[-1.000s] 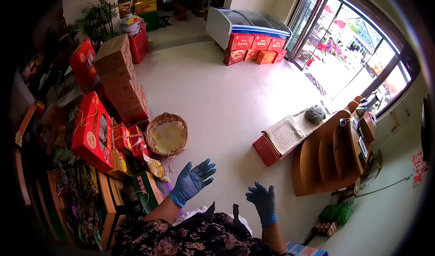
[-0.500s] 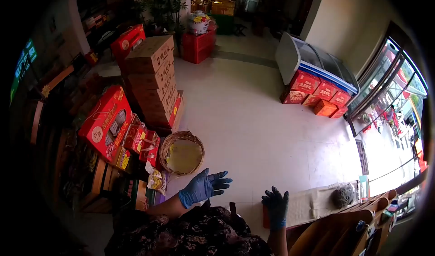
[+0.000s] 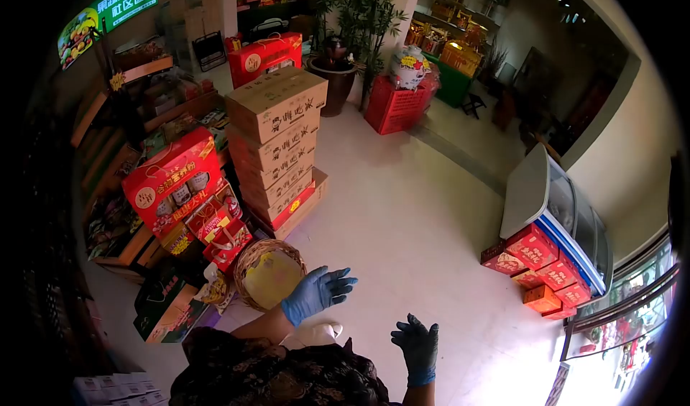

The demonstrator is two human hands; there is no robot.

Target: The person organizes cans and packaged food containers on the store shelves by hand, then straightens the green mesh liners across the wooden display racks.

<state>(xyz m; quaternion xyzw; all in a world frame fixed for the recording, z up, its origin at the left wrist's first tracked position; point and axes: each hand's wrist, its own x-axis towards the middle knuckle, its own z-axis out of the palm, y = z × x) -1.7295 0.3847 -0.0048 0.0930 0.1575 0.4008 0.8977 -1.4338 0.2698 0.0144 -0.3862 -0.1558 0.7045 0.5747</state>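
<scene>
My left hand (image 3: 316, 296), in a blue glove, is held out at the lower middle with its fingers apart and nothing in it. A round wicker basket (image 3: 270, 275) with a yellowish bottom stands on the floor just beyond and left of it. My right hand (image 3: 417, 350), also gloved and darker in the shade, is raised over the pale floor to the right. Its fingers are spread and hold nothing. The two hands are apart from each other.
A tall stack of cartons (image 3: 278, 111) rises behind the basket. Red gift boxes (image 3: 176, 180) and shelves line the left. A red crate (image 3: 397, 105) bears a white pot at the back. A chest freezer (image 3: 557, 197) with red boxes (image 3: 535, 251) stands right.
The view has swung to the left, so the freezer and doorway sit further right and the wooden rack has left view. Both hands remain raised, spread and empty.
</scene>
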